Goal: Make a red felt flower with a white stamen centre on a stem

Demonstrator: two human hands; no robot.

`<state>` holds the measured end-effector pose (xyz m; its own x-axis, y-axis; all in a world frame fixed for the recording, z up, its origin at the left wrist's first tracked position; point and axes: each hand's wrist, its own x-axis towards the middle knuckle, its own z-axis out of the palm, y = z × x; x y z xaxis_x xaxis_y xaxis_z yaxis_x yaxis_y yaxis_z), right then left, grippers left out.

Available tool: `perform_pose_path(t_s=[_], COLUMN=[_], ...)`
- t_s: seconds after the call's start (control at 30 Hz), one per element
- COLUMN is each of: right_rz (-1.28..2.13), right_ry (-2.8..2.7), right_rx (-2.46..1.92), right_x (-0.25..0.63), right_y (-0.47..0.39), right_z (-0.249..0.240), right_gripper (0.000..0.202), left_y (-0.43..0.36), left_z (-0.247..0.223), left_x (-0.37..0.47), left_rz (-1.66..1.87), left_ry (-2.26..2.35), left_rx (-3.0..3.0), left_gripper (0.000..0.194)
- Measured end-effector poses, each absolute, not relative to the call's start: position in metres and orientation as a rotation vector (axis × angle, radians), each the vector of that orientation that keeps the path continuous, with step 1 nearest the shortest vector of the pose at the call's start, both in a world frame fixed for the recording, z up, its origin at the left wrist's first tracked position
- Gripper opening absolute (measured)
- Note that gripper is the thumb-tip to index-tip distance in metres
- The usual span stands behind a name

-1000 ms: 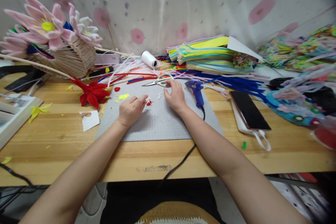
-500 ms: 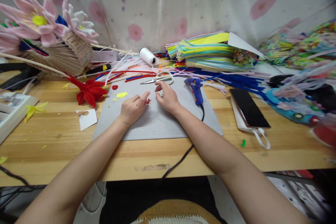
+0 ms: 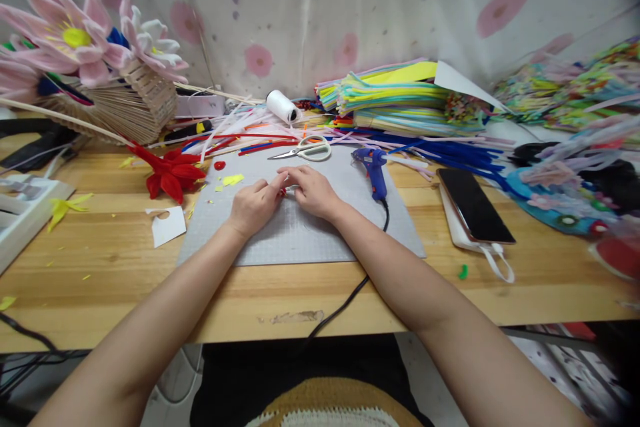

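Observation:
Over the grey cutting mat (image 3: 300, 243), my left hand (image 3: 255, 207) pinches a small red piece (image 3: 283, 192) between thumb and fingers. Most of that piece is hidden, so its kind is unclear. My right hand (image 3: 313, 190) meets it from the other side, its fingers bent and touching the left fingertips. A tiny white bit shows where the fingertips come together; whether the right fingers grip it cannot be made out. Just beyond the hands lie scissors (image 3: 303, 149) with pale handles. To the right, a blue glue gun (image 3: 374, 173) rests on the mat.
A red fuzzy flower (image 3: 173, 177), yellow scraps (image 3: 233, 180) and a cut white card (image 3: 167, 225) lie left. Bundled pipe cleaners (image 3: 395, 97) and a thread spool (image 3: 281, 107) stand behind. A phone (image 3: 475, 207) sits right; the glue gun's black cord (image 3: 345, 303) crosses the table edge.
My right hand has moved down and left from near the scissors, and its fingers now meet the left hand at the small red piece. The left hand has stayed nearly still.

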<state>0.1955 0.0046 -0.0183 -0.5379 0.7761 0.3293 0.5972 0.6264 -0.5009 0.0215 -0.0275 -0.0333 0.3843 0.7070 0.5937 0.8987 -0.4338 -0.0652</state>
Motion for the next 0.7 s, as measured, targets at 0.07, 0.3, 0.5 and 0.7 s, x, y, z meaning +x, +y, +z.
perform_pose_path(t_s=[0.07,0.3,0.5,0.7], right_rz=[0.454,0.48,0.515,0.53], right_ry=[-2.334,-2.356,-2.367,-2.367], right_rx=[-1.094,-1.124,-1.132,-1.107], right_x=[0.1958,0.1967,0.1974,0.1978], right_y=[0.0053,0.0059,0.0062,0.0064], right_z=[-0.0189,-0.0191,-0.0186,-0.018], right_gripper=[0.057,0.058,0.058,0.06], left_y=[-0.0277,-0.0272,-0.0277,-0.0341], left_z=[-0.0327,-0.0344,-0.0326,-0.0284], left_x=[0.0216,0.0212,0.0215,0.0195], left_rz=[-0.681,-0.638,-0.637,-0.66], left_ry=[-1.419,-1.399,-1.394,-1.373], left_rx=[-2.287,-2.271,-2.34,-2.418], left_gripper=[0.036,0.036,0.042,0.054])
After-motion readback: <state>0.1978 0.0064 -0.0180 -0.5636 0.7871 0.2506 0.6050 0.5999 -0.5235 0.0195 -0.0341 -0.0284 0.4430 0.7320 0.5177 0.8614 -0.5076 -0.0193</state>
